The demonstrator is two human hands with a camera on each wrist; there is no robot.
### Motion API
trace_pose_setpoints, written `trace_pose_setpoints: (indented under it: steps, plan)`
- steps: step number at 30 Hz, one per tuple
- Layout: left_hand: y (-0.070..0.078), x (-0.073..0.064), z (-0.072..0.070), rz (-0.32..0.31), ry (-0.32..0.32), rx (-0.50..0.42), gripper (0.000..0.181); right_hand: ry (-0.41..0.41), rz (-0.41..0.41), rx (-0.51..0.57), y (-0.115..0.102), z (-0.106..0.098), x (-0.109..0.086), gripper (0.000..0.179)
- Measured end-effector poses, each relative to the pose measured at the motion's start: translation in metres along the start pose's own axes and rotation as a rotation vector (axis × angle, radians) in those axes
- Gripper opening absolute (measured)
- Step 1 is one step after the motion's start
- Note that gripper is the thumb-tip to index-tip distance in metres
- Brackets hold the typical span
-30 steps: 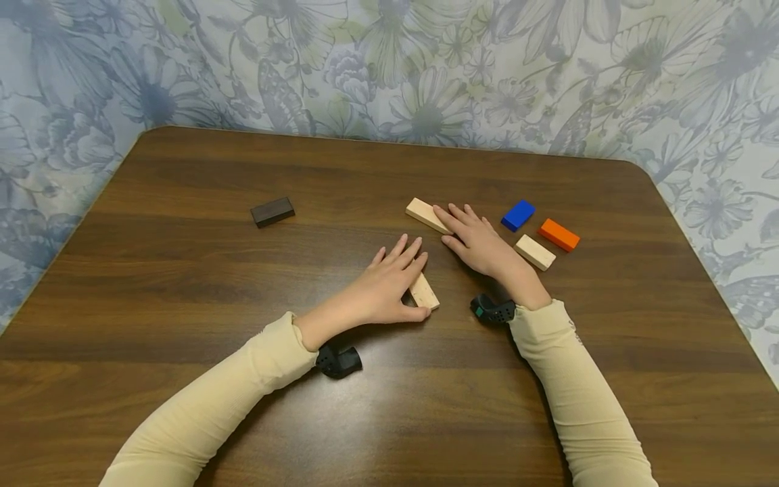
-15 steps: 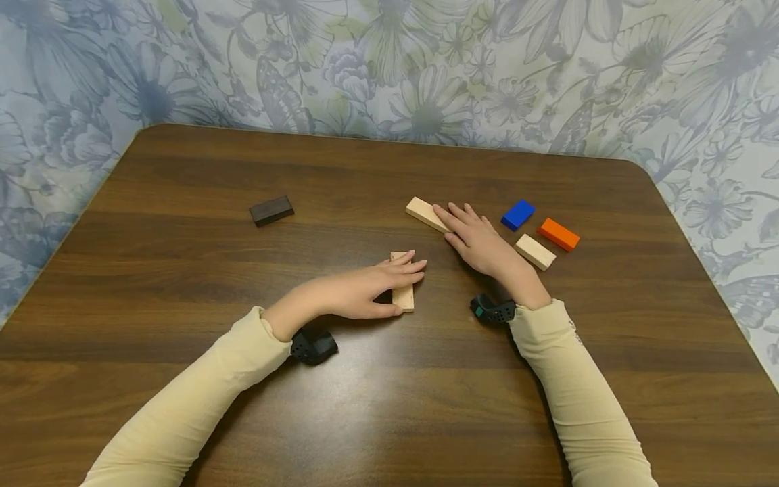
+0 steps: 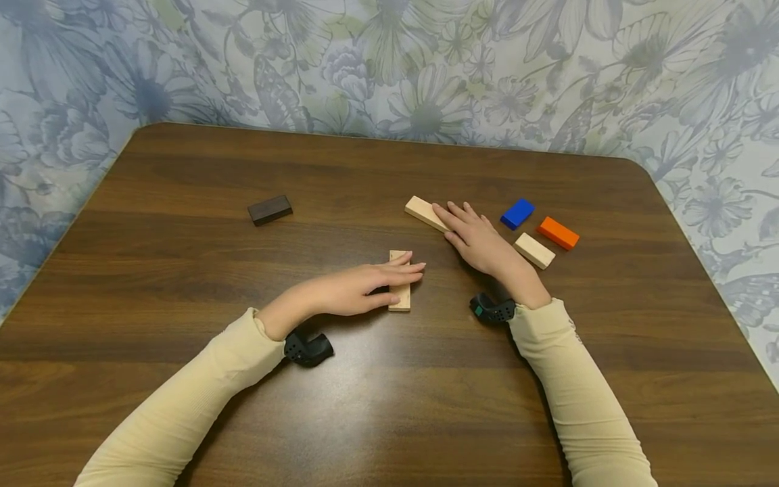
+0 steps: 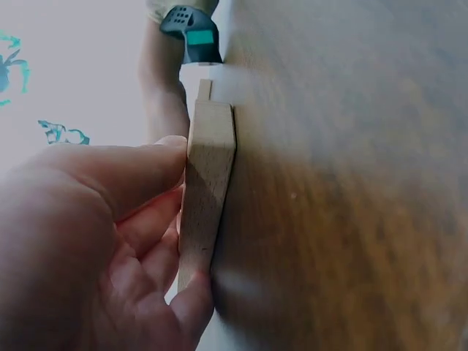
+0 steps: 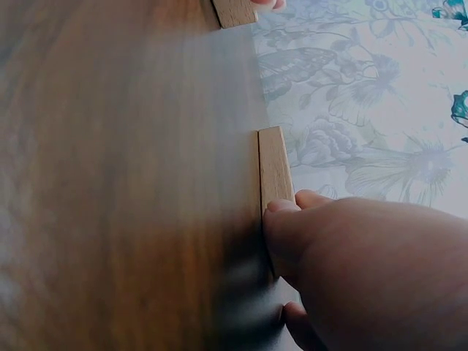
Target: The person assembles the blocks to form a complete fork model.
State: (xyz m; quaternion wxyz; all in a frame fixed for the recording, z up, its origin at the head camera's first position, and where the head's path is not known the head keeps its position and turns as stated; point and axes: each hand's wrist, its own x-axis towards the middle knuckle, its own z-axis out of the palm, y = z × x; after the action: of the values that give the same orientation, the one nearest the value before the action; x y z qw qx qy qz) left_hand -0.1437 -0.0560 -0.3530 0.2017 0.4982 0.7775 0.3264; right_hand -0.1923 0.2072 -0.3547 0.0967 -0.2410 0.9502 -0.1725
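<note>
In the head view my left hand point(image 3: 349, 289) lies across a pale wooden block point(image 3: 402, 290) at mid-table, its fingers stretched out over the top. The block's long side points away from me. In the left wrist view the thumb touches the upper edge of that block point(image 4: 208, 164), and another fingertip is at its lower end. My right hand point(image 3: 481, 245) rests with straight fingers on a second pale wooden block point(image 3: 424, 212), set diagonally farther back. Its right end is hidden under the fingers. In the right wrist view the thumb lies against this block point(image 5: 275, 164).
Right of my right hand lie a blue block point(image 3: 517, 214), an orange block point(image 3: 558, 233) and a shorter-looking pale block point(image 3: 535, 251). A dark brown block point(image 3: 270, 210) sits alone at back left. The brown table point(image 3: 389, 419) meets a floral-papered wall point(image 3: 389, 74).
My left hand has slid its block leftward and turned it from slanted to straight. The left thumb has shifted from the block's near end onto its top. My right hand stays put.
</note>
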Motion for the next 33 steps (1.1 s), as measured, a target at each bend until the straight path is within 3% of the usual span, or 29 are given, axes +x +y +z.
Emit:
trace_pose_setpoints:
  steps: [4, 7, 21, 27, 33]
  plan:
    - [0.0, -0.001, 0.001, 0.003, 0.023, 0.02, 0.051, -0.007, 0.004, 0.0, 0.0, 0.0, 0.001, 0.052]
    - [-0.001, -0.002, 0.0, -0.03, 0.047, 0.063, 0.056, -0.006, 0.004, 0.0, 0.0, 0.0, 0.001, 0.052]
    - [0.002, -0.01, 0.002, -0.371, 0.127, 0.184, 0.09, -0.005, 0.002, 0.001, 0.0, 0.0, 0.0, 0.052]
    - [0.004, -0.011, 0.005, -0.388, 0.135, 0.205, 0.088, 0.033, -0.024, 0.008, 0.001, 0.0, -0.001, 0.051]
    - [0.008, -0.012, 0.008, -0.402, 0.137, 0.219, 0.087, 0.17, -0.09, 0.047, 0.005, 0.002, -0.003, 0.047]
